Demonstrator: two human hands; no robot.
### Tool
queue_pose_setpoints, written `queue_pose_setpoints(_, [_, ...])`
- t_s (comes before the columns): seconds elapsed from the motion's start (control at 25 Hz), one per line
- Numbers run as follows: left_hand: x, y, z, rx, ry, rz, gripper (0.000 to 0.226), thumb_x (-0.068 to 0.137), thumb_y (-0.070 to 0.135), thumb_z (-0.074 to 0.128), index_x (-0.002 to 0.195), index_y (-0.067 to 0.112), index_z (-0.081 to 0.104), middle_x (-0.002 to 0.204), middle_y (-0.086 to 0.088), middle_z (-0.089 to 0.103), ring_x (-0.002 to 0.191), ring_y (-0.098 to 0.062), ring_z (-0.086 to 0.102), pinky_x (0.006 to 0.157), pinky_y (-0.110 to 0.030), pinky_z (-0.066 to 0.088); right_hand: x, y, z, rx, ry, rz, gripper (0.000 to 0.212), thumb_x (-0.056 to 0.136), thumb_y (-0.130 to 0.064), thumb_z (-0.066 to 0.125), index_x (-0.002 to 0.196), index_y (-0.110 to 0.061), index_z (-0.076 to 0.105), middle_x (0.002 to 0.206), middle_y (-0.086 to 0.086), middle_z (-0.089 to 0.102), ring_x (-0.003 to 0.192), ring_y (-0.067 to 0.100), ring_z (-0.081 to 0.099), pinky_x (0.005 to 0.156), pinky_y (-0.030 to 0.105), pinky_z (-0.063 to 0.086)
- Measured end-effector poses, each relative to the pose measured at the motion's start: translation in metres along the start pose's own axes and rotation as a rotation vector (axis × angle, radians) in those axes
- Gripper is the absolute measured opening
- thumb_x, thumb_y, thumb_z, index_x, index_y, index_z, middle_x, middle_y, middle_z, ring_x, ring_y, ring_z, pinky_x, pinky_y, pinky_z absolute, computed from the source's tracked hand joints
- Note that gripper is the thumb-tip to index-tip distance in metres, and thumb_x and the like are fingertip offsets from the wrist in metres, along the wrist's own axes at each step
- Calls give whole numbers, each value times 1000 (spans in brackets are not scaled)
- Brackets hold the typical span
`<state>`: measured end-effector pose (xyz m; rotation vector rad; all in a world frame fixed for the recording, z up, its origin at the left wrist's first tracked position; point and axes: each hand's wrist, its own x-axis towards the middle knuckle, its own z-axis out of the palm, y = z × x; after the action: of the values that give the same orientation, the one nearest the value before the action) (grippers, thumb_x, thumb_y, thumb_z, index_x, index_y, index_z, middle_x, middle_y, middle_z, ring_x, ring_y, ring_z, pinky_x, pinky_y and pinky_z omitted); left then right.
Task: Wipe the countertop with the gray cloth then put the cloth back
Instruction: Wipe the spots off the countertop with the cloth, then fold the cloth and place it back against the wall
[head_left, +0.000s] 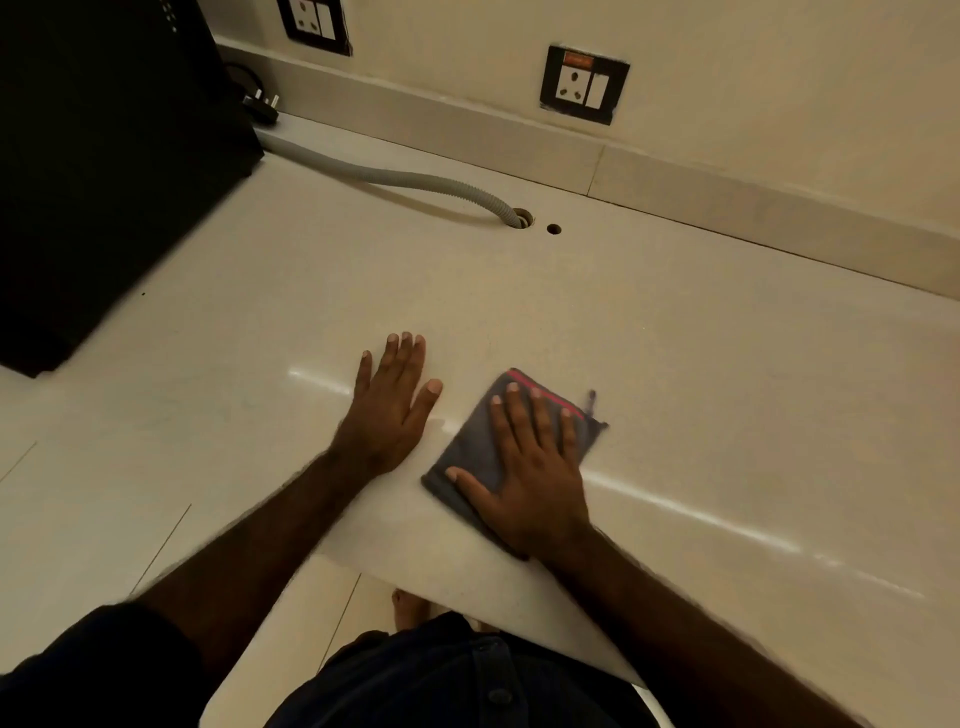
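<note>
A folded gray cloth (480, 441) with a pink stripe along its far edge lies flat on the cream countertop (675, 389), close to the near edge. My right hand (530, 467) presses flat on top of the cloth, fingers spread, covering most of it. My left hand (389, 405) rests palm down on the bare countertop just left of the cloth, fingers apart, holding nothing.
A black appliance (104, 171) stands on the counter at far left. A gray corrugated hose (405, 179) runs from behind it into a hole (522, 218), beside a smaller hole (554, 228). Two wall sockets (584, 83) sit above the backsplash. Tiled floor lies below the counter edge.
</note>
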<state>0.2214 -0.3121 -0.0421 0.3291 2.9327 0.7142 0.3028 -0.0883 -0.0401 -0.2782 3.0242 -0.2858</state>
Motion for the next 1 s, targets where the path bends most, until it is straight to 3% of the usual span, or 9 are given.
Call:
queue_pose_setpoints(0.12, [-20,28,12,41,-54,73,87,98,71,2,167,18,0,176,-4,-6,162,-17,-15,131,-45,-12,-10,17,-9,32,-18,222,111,92,-95,11,175,-21,-3,183,4,-12,170,28,-13,136,58,-7])
queue_pose_setpoints(0.24, [-32,56,25,116,-86,63,87,100,73,16,166,16,16,176,-9,-4,161,-22,-16,130,-44,-12,-9,39,-25,99,-21,288,102,95,-88,19,174,-24,9,184,6,4,170,32,4,137,55,6])
queue_pose_setpoints(0.36, [-38,73,30,58,-8,10,76,96,70,49,149,16,53,168,-15,34,158,-34,24,129,-50,19,0,64,-48,223,73,392,85,103,-70,47,168,-18,32,169,12,44,155,35,42,129,51,32])
queue_pose_setpoints(0.44, [-38,76,29,54,102,28,56,88,66,65,120,20,70,134,-8,63,128,-29,54,105,-42,39,7,75,-59,221,79,435,78,101,-62,59,162,-16,43,157,12,58,142,35,55,120,50,42])
queue_pose_setpoints(0.52, [-34,78,25,35,95,-3,42,86,63,70,101,24,70,110,3,63,105,-17,52,90,-34,32,12,79,-65,236,6,468,78,98,-61,66,159,-16,48,152,12,61,139,36,58,116,50,46])
queue_pose_setpoints(0.6, [-28,81,21,-18,36,-50,34,86,58,74,92,26,67,99,9,59,97,-11,46,86,-32,30,19,85,-71,379,-79,527,78,94,-58,75,155,-15,52,149,13,64,135,36,61,113,47,49])
queue_pose_setpoints(0.72, [-20,86,14,-180,-46,-96,27,85,45,81,84,22,66,86,9,61,81,-11,54,75,-30,43,29,100,-82,576,-212,541,57,93,-47,81,135,-11,65,133,13,72,114,29,67,95,37,52])
queue_pose_setpoints(0.8, [-15,89,12,-297,-87,-153,25,88,40,80,83,23,62,81,8,62,74,-9,57,67,-23,44,29,109,-86,617,-288,508,50,94,-44,82,128,-10,68,128,11,73,108,26,66,91,36,50])
queue_pose_setpoints(1.0, [-1,101,6,-496,-83,-262,26,91,39,78,98,23,58,88,9,64,80,-7,61,65,-14,43,5,139,-94,895,-213,414,48,92,-35,85,133,-16,67,123,2,76,114,26,72,99,42,62])
